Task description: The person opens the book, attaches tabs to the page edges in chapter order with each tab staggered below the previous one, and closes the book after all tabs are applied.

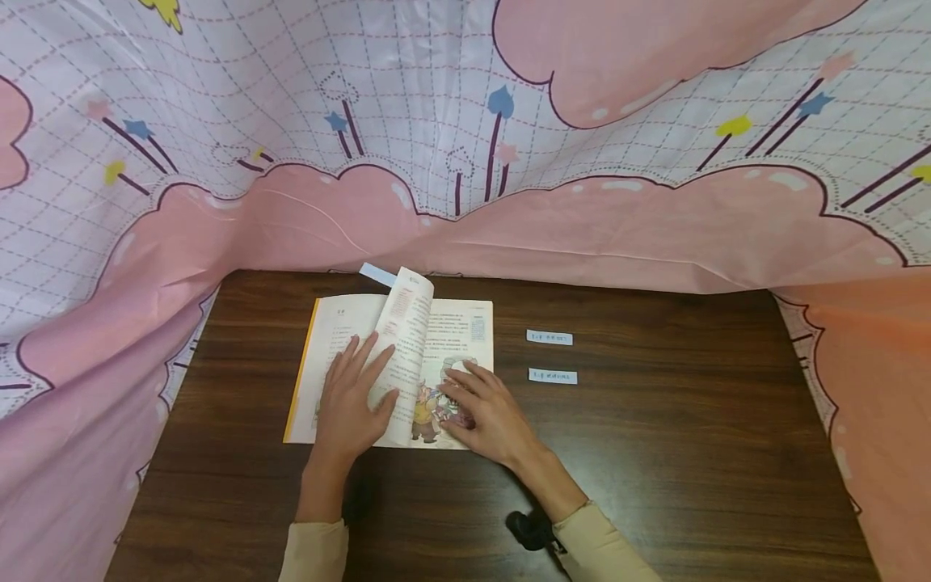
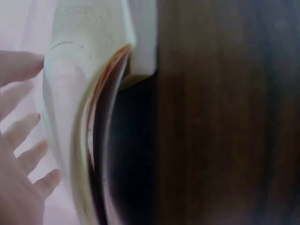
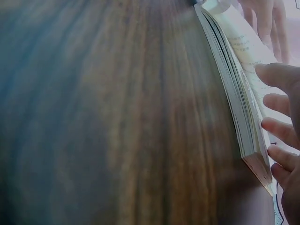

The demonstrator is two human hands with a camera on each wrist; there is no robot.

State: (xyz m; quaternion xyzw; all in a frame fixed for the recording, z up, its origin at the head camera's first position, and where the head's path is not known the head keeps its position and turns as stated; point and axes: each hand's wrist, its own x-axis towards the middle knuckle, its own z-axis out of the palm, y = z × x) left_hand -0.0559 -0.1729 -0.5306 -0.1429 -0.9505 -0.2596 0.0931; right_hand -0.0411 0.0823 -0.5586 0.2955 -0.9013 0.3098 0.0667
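An open book (image 1: 476, 311) with printed text and a colour drawing lies on the table. One leaf (image 1: 410, 323) stands partly raised and curved near the middle. My left hand (image 1: 352, 404), fingers spread, lies over the left page and against this leaf; the left wrist view shows those fingers (image 2: 29, 157) beside the curved pages. On the right page, over the drawing, rests my right hand (image 1: 494, 416) with its fingers apart. In the right wrist view its fingertips (image 3: 276, 126) are at the book's page block (image 3: 234, 103). A pale paper strip (image 1: 378, 275) sticks out past the book's top edge.
Two pale blue paper strips with handwriting, an upper one (image 1: 549, 337) and a lower one (image 1: 553, 377), lie right of the book on the dark wooden table (image 1: 676, 420). A pink and white patterned cloth (image 1: 436, 242) hangs along the back and sides.
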